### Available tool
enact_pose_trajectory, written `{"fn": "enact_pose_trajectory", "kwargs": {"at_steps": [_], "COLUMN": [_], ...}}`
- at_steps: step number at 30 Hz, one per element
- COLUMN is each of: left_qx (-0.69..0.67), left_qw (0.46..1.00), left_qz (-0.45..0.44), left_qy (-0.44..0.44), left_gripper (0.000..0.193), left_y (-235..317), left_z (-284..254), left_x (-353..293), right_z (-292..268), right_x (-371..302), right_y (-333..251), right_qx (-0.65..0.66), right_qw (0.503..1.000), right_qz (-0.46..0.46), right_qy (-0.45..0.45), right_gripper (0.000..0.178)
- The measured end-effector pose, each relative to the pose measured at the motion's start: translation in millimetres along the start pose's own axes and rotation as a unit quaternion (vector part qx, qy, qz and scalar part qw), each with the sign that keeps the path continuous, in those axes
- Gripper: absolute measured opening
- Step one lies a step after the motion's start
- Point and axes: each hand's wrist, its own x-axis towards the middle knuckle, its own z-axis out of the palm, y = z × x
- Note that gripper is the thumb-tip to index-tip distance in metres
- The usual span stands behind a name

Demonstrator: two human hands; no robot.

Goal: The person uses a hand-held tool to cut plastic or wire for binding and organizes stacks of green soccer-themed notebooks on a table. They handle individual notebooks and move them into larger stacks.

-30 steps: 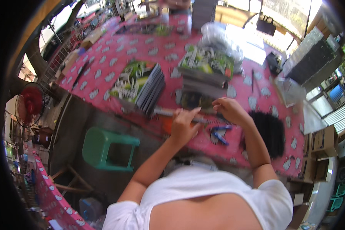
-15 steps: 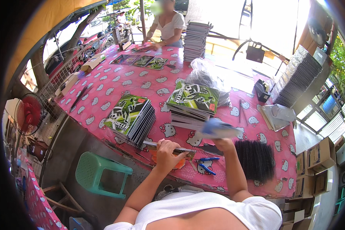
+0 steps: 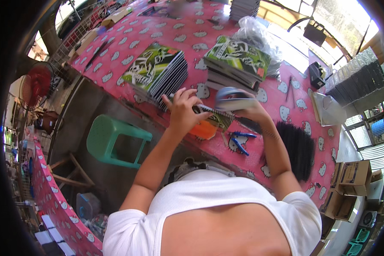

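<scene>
My left hand (image 3: 184, 112) is at a thin spiral-edged notebook (image 3: 224, 121) by the table's near edge. Its thumb lies along the bound edge while the other fingers bend over the far side, partly spread. In my right hand (image 3: 254, 110) is a blue-and-white object (image 3: 231, 101) with a rounded top, too blurred to name. It is close above the notebook's right end; whether they touch is unclear. An orange round piece (image 3: 204, 129) shows below the notebook. Blue-handled pliers (image 3: 240, 143) lie with handles apart, right of it.
Two stacks of green soccer-cover notebooks (image 3: 151, 70) (image 3: 239, 59) stand beyond my hands. Black plastic binding coils (image 3: 296, 149) are heaped at right. The pink table (image 3: 115, 79) also bears a plastic bag (image 3: 260, 36) and a tape dispenser (image 3: 316, 76). A green stool (image 3: 109, 136) stands left.
The view has tilted downward, leaving the other person mostly out of frame. My right hand has brought the blue-and-white object nearer the notebook. My left fingers have loosened and spread somewhat.
</scene>
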Motion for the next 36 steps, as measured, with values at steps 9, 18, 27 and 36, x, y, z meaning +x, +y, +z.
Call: {"fn": "enact_pose_trajectory", "kwargs": {"at_steps": [9,18,27,36], "left_qx": [-0.148,-0.148,-0.381,-0.512], "left_qw": [0.988,0.986,0.908,0.828], "left_qz": [-0.025,-0.06,-0.158,-0.229], "left_qy": [-0.024,0.051,0.078,0.019], "left_gripper": [0.041,0.051,0.04,0.035], "left_y": [-20,-50,-55,-81], "left_z": [0,-10,-8,-6], "left_x": [6,2,-5,-19], "right_z": [5,38,66,66], "right_x": [27,47,68,56], "right_y": [19,-1,-5,12], "right_qx": [-0.189,0.151,-0.08,-0.426], "right_qw": [0.982,0.987,0.995,0.903], "right_qz": [0.022,0.032,0.028,-0.025], "right_qy": [0.011,-0.045,-0.049,0.045], "right_gripper": [0.047,0.046,0.048,0.047]}}
